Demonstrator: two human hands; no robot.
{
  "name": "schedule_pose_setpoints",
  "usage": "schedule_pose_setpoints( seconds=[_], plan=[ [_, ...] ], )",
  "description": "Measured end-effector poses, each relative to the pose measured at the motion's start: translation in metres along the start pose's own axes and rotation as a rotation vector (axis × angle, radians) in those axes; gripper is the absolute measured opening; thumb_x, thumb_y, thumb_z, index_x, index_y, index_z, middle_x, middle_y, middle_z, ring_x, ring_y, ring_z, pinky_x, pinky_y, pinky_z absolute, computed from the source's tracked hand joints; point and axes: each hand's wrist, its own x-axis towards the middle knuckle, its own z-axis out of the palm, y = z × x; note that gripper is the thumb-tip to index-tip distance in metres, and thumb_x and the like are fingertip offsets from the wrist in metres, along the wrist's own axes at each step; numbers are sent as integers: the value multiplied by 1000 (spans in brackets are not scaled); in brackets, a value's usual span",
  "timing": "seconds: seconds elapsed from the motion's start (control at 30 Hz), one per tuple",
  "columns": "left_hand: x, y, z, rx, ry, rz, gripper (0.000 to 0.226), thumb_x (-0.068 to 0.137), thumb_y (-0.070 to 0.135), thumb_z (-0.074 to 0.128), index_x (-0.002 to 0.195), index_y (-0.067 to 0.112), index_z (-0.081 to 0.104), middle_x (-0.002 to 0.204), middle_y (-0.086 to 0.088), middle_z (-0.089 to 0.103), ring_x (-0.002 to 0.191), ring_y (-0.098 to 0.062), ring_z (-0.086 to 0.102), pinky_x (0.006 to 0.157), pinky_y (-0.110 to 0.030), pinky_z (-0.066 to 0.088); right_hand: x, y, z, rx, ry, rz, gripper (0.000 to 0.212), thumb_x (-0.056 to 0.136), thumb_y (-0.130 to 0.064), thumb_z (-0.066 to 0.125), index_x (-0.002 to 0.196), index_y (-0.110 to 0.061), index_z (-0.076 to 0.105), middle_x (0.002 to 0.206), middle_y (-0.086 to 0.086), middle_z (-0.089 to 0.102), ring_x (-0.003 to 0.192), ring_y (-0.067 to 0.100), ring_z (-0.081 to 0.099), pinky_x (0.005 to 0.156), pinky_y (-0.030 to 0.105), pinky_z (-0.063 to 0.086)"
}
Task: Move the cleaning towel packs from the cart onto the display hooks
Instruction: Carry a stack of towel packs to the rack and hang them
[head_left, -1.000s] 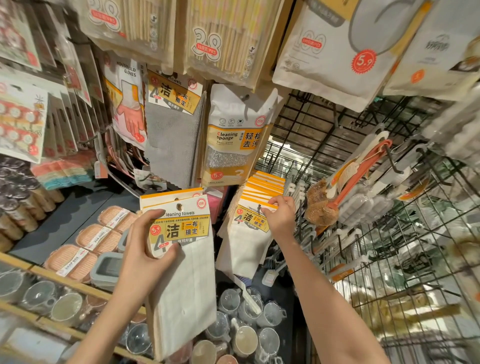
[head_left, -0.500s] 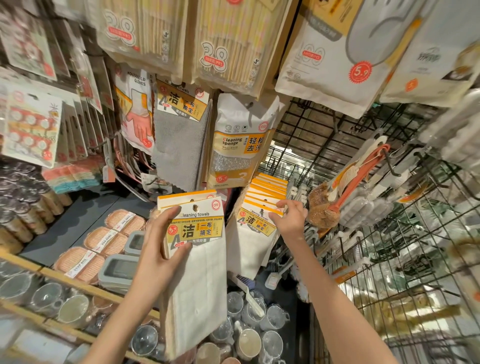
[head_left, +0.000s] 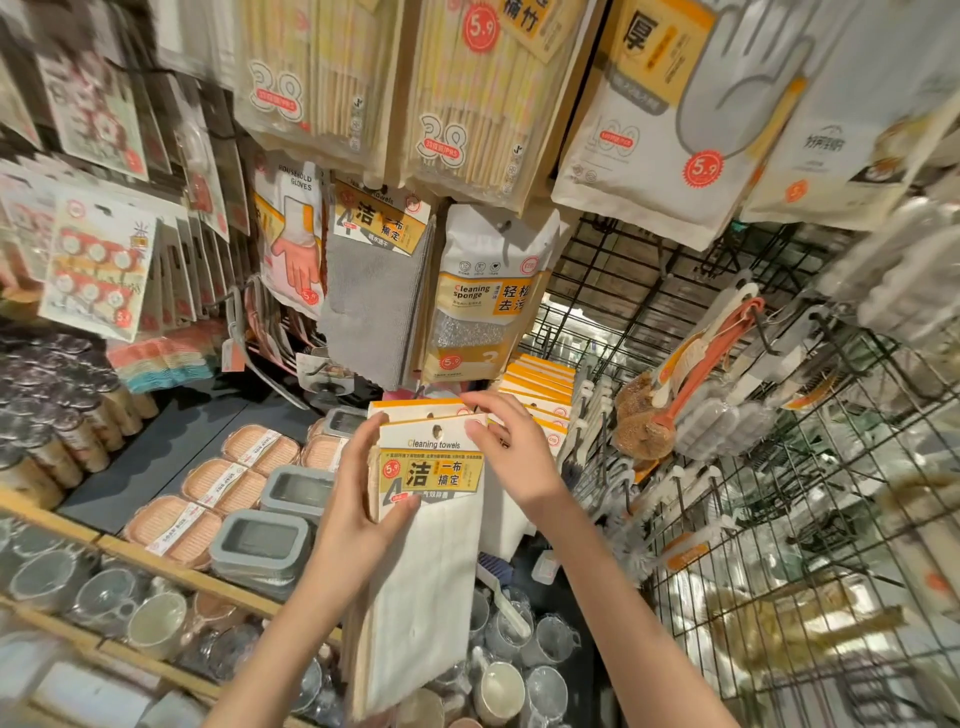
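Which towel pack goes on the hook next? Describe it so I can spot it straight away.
Start at the grey cloth pack hanging centre frame, then drop straight down to the two hands. The front cleaning towel pack sits in the left hand, with the right hand at its top corner. Unlike the orange-topped row of packs already hanging behind, it shows its full label and long white cloth.

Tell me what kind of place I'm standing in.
Most likely a household goods shop: priced cleaning sponge packs hang from hooks, a wire display rack holds brushes, and shelved mugs sit below.
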Motion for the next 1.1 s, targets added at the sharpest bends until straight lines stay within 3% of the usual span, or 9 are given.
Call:
schedule_pose_setpoints(
  seconds=[0.17, 0.27, 0.37, 0.47, 0.67, 0.8, 0.9, 0.97, 1.1],
  plan=[
    [-3, 1, -2, -2, 37, 7, 78, 77, 12, 66, 141, 35, 28, 141, 27, 37, 134, -1, 35, 110, -26, 32, -17, -3, 9, -88, 4, -46, 37, 85, -14, 66, 121, -18, 60, 116, -13, 46, 114, 5, 44, 103, 28, 39],
    [-7, -3, -4, 21, 57, 15, 76, 77, 24, 67, 142, 36, 29, 145, 22, 35, 137, -5, 32, 112, -34, 30, -23, -8, 9, -146, 42, -34, 35, 79, -15, 73, 111, -18, 60, 110, -11, 47, 108, 7, 42, 92, 21, 36],
    [-10, -5, -7, 79, 79, 18, 70, 73, 32, 64, 135, 49, 36, 138, 29, 39, 133, -6, 38, 110, -36, 34, -27, -10, 6, -55, -2, 31, 31, 77, -10, 74, 98, -19, 54, 99, -16, 53, 94, 2, 50, 78, 14, 40],
    [-10, -7, -5, 25, 81, -5, 67, 73, 21, 69, 130, 40, 41, 132, 24, 46, 126, -13, 47, 104, -46, 41, -27, -13, 2, 47, -45, 72, 30, 78, -6, 72, 96, -22, 55, 100, -16, 54, 92, -6, 52, 78, 16, 46],
    [-10, -1, -4, -70, 126, -7, 62, 71, 10, 77, 121, 22, 43, 116, 24, 49, 115, -4, 51, 97, -22, 43, -27, -8, -4, 92, -9, 86, 30, 75, -3, 74, 89, -26, 60, 91, -12, 62, 81, -2, 57, 70, 12, 46],
    [-10, 10, -5, -45, 183, -9, 52, 82, 1, 70, 122, 18, 42, 121, 12, 47, 110, 13, 45, 91, -7, 36, -29, 9, -12, 87, -8, 153, 33, 76, -5, 74, 84, -33, 58, 92, -6, 63, 87, 8, 61, 78, 30, 53],
    [-9, 9, -9, 12, 228, -1, 50, 84, -8, 61, 123, 19, 41, 123, 9, 46, 112, 14, 42, 99, -19, 37, -28, 26, -21, 78, 38, 213, 33, 76, -4, 74, 85, -32, 59, 98, 2, 64, 94, 20, 63, 84, 41, 53],
    [-6, 6, -13, 36, 229, -10, 56, 84, -15, 55, 121, 24, 40, 120, 28, 45, 114, 16, 40, 104, -30, 35, -29, 39, -30, 55, 76, 246, 33, 76, -4, 74, 85, -32, 59, 100, 2, 64, 97, 21, 62, 86, 40, 52],
    [-4, 3, -19, 64, 198, -15, 57, 86, -12, 55, 124, 28, 40, 117, 43, 41, 120, 14, 38, 104, -42, 38, -27, 59, -42, 27, 92, 264, 29, 77, -1, 72, 85, -27, 60, 91, -10, 62, 87, 9, 61, 75, 21, 51]
  ],
)
